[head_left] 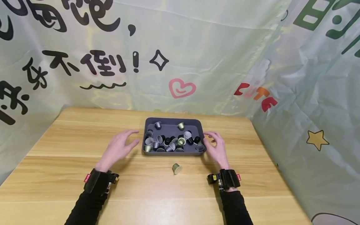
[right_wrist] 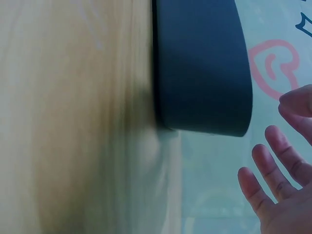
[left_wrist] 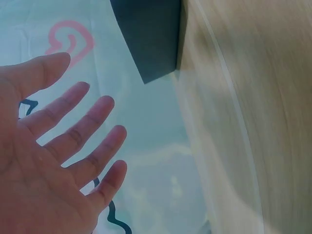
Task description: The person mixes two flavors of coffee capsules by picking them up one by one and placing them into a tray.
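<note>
A dark grey rectangular tray (head_left: 166, 122) lies on the table, with several coffee capsules (head_left: 187, 135) inside, mostly heaped along its near side. Left of it my left hand (head_left: 120, 146) is held with fingers spread and a gap to the tray wall; the left wrist view shows the bare palm. At the opposite end, my right hand (head_left: 216, 148) has its fingertips close by the tray's right edge, fingers relaxed and holding nothing. One greenish capsule (head_left: 176, 168) lies on its side on the wood in front of the tray.
The wooden table (head_left: 146, 200) ends at the back against a pale printed cloth (head_left: 213, 62), which carries dark lettering and a pink heart (head_left: 182, 88). Another cloth side (head_left: 295, 109) runs along the table's right edge. Both wrists wear black camera straps (head_left: 97, 183).
</note>
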The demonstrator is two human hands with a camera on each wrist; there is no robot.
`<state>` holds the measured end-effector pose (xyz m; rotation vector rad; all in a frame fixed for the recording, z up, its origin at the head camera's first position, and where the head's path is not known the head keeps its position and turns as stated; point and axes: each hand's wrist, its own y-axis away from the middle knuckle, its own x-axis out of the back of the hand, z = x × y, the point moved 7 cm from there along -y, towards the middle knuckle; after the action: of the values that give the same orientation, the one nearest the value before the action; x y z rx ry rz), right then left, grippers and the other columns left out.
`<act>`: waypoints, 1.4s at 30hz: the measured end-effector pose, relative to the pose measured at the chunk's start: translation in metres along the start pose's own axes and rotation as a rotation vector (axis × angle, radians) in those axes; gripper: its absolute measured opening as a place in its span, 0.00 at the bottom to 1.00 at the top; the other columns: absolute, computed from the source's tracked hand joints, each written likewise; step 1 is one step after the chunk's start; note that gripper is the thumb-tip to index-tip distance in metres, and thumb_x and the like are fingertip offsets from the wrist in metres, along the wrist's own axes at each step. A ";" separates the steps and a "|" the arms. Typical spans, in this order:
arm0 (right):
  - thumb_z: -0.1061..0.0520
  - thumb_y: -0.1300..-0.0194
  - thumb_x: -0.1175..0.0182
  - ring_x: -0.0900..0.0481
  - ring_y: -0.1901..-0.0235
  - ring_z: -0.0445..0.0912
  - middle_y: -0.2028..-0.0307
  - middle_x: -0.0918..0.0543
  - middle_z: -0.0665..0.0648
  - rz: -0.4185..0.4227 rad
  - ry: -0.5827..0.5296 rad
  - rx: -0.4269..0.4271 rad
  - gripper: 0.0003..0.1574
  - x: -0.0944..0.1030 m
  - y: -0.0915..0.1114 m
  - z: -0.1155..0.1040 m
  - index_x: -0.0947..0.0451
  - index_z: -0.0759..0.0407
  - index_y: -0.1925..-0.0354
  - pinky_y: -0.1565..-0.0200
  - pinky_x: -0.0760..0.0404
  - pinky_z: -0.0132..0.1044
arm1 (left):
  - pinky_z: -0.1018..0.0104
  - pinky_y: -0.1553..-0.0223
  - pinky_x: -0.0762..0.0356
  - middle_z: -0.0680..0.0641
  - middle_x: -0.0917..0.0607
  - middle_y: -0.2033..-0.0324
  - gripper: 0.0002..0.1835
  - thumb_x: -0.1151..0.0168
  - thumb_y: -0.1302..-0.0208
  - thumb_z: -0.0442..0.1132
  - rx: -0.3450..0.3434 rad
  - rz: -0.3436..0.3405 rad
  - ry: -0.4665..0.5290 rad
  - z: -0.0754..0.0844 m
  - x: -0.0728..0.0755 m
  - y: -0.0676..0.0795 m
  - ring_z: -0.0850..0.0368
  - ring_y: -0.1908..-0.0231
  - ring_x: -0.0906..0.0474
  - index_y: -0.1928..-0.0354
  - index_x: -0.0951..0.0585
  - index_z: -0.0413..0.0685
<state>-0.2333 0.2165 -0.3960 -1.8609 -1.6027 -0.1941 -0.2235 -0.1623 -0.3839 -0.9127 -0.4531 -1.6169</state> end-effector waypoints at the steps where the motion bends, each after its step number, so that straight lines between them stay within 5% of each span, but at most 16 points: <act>1: 0.67 0.37 0.37 0.24 0.50 0.59 0.48 0.19 0.66 0.001 0.006 0.011 0.18 0.001 0.000 -0.001 0.18 0.67 0.48 0.51 0.23 0.54 | 0.28 0.31 0.39 0.32 0.26 0.33 0.25 0.42 0.27 0.42 0.005 0.004 -0.003 -0.001 0.001 0.000 0.31 0.33 0.31 0.33 0.27 0.40; 13: 0.66 0.37 0.36 0.22 0.46 0.60 0.46 0.20 0.67 0.028 0.071 0.117 0.19 0.010 -0.006 -0.013 0.18 0.66 0.47 0.47 0.24 0.53 | 0.26 0.31 0.44 0.31 0.26 0.34 0.25 0.42 0.27 0.43 0.032 0.050 -0.033 -0.013 0.015 -0.001 0.30 0.33 0.32 0.34 0.27 0.39; 21: 0.63 0.37 0.34 0.23 0.46 0.60 0.49 0.18 0.65 -0.036 0.179 0.199 0.17 0.006 -0.007 -0.033 0.17 0.64 0.49 0.41 0.26 0.54 | 0.25 0.31 0.46 0.30 0.28 0.32 0.27 0.43 0.26 0.46 0.065 0.012 -0.051 -0.020 0.015 0.000 0.28 0.32 0.35 0.32 0.29 0.39; 28: 0.60 0.37 0.31 0.21 0.48 0.55 0.52 0.16 0.59 -0.211 0.245 0.268 0.13 -0.007 0.000 -0.052 0.15 0.60 0.53 0.44 0.21 0.52 | 0.25 0.31 0.47 0.29 0.29 0.32 0.28 0.44 0.26 0.46 0.081 -0.018 -0.057 -0.024 0.013 0.001 0.27 0.32 0.35 0.31 0.30 0.37; 35: 0.60 0.38 0.31 0.17 0.52 0.53 0.54 0.15 0.52 -0.466 0.193 0.272 0.11 -0.030 0.012 -0.069 0.15 0.56 0.56 0.46 0.16 0.51 | 0.25 0.31 0.47 0.29 0.29 0.32 0.29 0.44 0.26 0.47 0.086 -0.034 -0.054 -0.026 0.010 0.003 0.26 0.32 0.35 0.30 0.31 0.37; 42: 0.63 0.41 0.29 0.19 0.59 0.46 0.56 0.15 0.50 -0.727 0.184 0.264 0.13 -0.056 0.032 -0.086 0.15 0.57 0.56 0.55 0.15 0.38 | 0.25 0.31 0.47 0.29 0.29 0.31 0.29 0.44 0.26 0.46 0.090 -0.044 -0.046 -0.026 0.008 0.004 0.27 0.32 0.35 0.30 0.32 0.37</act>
<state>-0.1911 0.1211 -0.3708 -0.9752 -1.9935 -0.4277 -0.2282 -0.1874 -0.3943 -0.8790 -0.5772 -1.6041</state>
